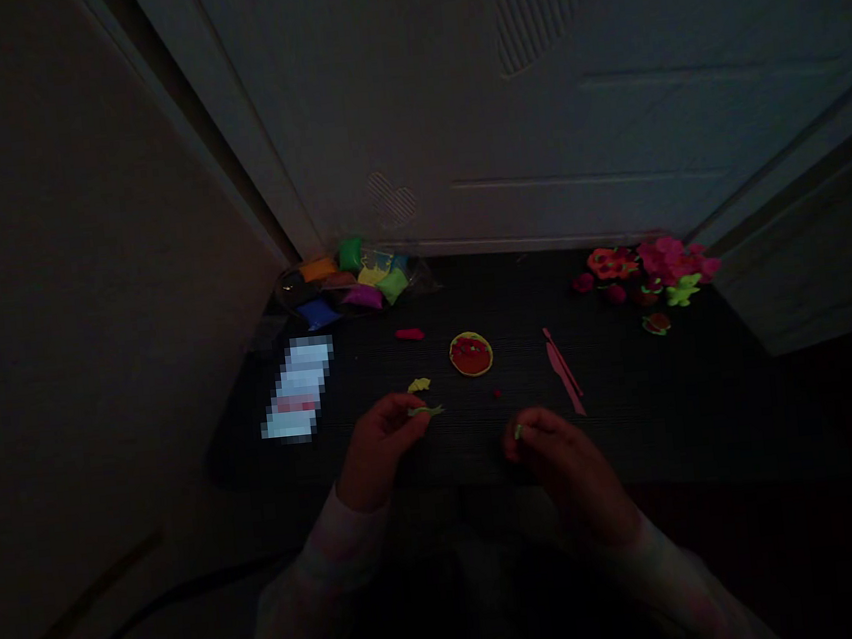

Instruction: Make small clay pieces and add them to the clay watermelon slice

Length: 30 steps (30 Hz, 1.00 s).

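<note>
Between the thumb and fingers of my left hand [382, 446] is a thin strip of pale green modelling clay [426, 411]. My right hand [566, 462], lower and to the right, pinches a small bit of green clay [518, 432]. Beyond my hands lies a round clay disc [471, 355], red-brown with a yellow rim and small red and green pieces on top. A yellow clay piece [418, 385] rests just past my left fingertips. Near the disc are a tiny red clay ball [497, 393] and a red clay roll [409, 335].
Two pink modelling tools [565, 376] lie right of the disc. Packets of coloured clay [354, 281] fill the back left of the dark table [370, 365]. A lit, pixelated screen [298, 390] lies at left. Finished-looking clay figures [663, 272] crowd the back right, before a white door [451, 106].
</note>
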### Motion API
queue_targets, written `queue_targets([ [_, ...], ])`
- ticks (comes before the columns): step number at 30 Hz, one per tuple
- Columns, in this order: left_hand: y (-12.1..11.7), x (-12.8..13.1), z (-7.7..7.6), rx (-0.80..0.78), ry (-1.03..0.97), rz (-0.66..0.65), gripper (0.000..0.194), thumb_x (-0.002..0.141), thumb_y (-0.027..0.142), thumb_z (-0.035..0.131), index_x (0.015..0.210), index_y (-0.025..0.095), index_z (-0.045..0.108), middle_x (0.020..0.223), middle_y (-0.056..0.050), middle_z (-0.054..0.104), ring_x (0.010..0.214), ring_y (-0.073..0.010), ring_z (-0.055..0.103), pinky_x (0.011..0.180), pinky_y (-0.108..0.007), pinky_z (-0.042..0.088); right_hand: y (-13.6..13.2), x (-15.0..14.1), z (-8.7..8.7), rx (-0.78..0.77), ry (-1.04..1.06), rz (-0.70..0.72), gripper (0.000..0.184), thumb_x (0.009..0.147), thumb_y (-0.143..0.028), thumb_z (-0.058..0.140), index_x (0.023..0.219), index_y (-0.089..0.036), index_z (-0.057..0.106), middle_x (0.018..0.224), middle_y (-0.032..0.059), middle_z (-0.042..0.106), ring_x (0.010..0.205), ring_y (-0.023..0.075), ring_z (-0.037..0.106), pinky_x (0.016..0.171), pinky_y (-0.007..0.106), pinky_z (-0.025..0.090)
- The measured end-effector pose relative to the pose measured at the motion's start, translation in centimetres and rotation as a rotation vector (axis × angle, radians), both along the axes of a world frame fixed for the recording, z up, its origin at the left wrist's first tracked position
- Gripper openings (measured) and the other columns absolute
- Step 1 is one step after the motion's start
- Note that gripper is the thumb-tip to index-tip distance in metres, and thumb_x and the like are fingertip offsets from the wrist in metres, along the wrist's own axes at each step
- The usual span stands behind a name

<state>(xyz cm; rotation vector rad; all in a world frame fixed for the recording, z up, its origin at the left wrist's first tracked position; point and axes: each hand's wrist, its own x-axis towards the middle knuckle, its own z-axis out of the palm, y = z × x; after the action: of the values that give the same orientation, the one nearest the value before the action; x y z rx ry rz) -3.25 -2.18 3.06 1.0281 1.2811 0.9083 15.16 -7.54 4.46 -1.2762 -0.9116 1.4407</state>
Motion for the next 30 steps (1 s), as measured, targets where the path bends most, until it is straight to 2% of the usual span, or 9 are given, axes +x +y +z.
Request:
queue_targets([
  [6, -0.4, 0.6, 0.0, -0.026, 0.006, -0.049, 0.021, 0.054, 0.019, 0.066, 0.069, 0.015, 0.053, 0.063, 0.003, 0.058, 0.060, -0.0106, 0.055, 0.056, -0.022, 0.043, 0.6, 1.6, -1.9, 0.097, -0.374, -0.065, 0.030, 0.079, -0.041, 0.040, 0.060, -0.019, 0.049, 0.059, 0.0001, 0.051, 0.058, 0.0121, 0.048, 0.057, 0.025, 0.040],
  [8, -0.4, 0.6, -0.2, -0.029, 0.007, -0.047, 0.020, 0.054, 0.020, 0.066, 0.069, 0.016, 0.053, 0.062, 0.003, 0.058, 0.060, -0.0106, 0.056, 0.057, -0.023, 0.044, 1.0, 2.2, -2.1, 0.075, -0.401, -0.076, 0.028, 0.075, -0.042, 0.045, 0.059, -0.019, 0.050, 0.058, 0.0003, 0.055, 0.057, 0.0121, 0.049, 0.055, 0.025, 0.041],
  [12, 0.2, 0.0, -0.6, 0.029, 0.055, -0.006, 0.023, 0.057, 0.024, 0.065, 0.076, 0.016, 0.056, 0.072, 0.001, 0.062, 0.070, -0.0130, 0.058, 0.065, -0.026, 0.045, 1.7, 3.1, -2.7, -0.004, -0.301, -0.126, 0.023, 0.063, -0.040, 0.061, 0.064, -0.019, 0.051, 0.065, 0.0016, 0.063, 0.062, 0.0145, 0.057, 0.057, 0.026, 0.044],
  [15, 1.4, -0.8, -0.6, 0.151, 0.232, 0.069, 0.025, 0.061, 0.028, 0.062, 0.083, 0.016, 0.057, 0.082, -0.002, 0.062, 0.076, -0.0152, 0.058, 0.069, -0.028, 0.045, 2.2, 3.4, -3.3, -0.020, -0.204, -0.173, 0.023, 0.060, -0.035, 0.066, 0.069, -0.019, 0.053, 0.069, 0.0018, 0.065, 0.069, 0.0154, 0.060, 0.063, 0.027, 0.045],
  [18, 3.1, -1.5, -0.8, 0.335, 0.458, 0.138, 0.024, 0.065, 0.029, 0.059, 0.085, 0.016, 0.059, 0.086, -0.004, 0.060, 0.076, -0.0154, 0.057, 0.069, -0.029, 0.045, 2.4, 3.6, -3.7, -0.023, -0.150, -0.200, 0.023, 0.063, -0.035, 0.064, 0.078, -0.019, 0.055, 0.071, 0.0015, 0.066, 0.072, 0.0150, 0.061, 0.069, 0.029, 0.046],
  [21, 4.7, -1.7, -1.5, 0.492, 0.596, 0.144, 0.022, 0.068, 0.028, 0.054, 0.087, 0.017, 0.060, 0.087, -0.004, 0.058, 0.074, -0.0148, 0.056, 0.069, -0.029, 0.045, 2.4, 4.0, -4.1, 0.013, -0.196, -0.183, 0.027, 0.069, -0.037, 0.058, 0.089, -0.019, 0.056, 0.077, 0.0024, 0.067, 0.073, 0.0140, 0.060, 0.072, 0.031, 0.045],
  [23, 5.4, -1.7, -2.3, 0.531, 0.677, 0.115, 0.022, 0.070, 0.027, 0.053, 0.088, 0.017, 0.060, 0.085, -0.004, 0.059, 0.071, -0.0142, 0.056, 0.067, -0.029, 0.045, 2.3, 4.2, -4.3, 0.043, -0.240, -0.152, 0.029, 0.072, -0.039, 0.054, 0.092, -0.019, 0.056, 0.079, 0.0031, 0.066, 0.073, 0.0139, 0.060, 0.074, 0.032, 0.045],
  [26, 6.0, -1.7, -3.3, 0.592, 0.802, 0.086, 0.022, 0.072, 0.026, 0.051, 0.089, 0.016, 0.061, 0.085, -0.005, 0.061, 0.074, -0.0168, 0.056, 0.071, -0.031, 0.044, 2.1, 4.3, -4.4, 0.040, -0.265, -0.129, 0.028, 0.072, -0.040, 0.053, 0.088, -0.018, 0.056, 0.076, 0.0034, 0.067, 0.070, 0.0144, 0.061, 0.071, 0.032, 0.046],
  [30, 6.0, -1.8, -4.0, 0.680, 0.950, 0.044, 0.022, 0.074, 0.025, 0.050, 0.091, 0.016, 0.060, 0.087, -0.007, 0.063, 0.087, -0.0213, 0.053, 0.078, -0.035, 0.041, 2.2, 4.1, -3.7, -0.026, -0.256, -0.152, 0.024, 0.062, -0.038, 0.063, 0.074, -0.018, 0.055, 0.067, 0.0026, 0.067, 0.066, 0.0153, 0.061, 0.064, 0.029, 0.047],
])
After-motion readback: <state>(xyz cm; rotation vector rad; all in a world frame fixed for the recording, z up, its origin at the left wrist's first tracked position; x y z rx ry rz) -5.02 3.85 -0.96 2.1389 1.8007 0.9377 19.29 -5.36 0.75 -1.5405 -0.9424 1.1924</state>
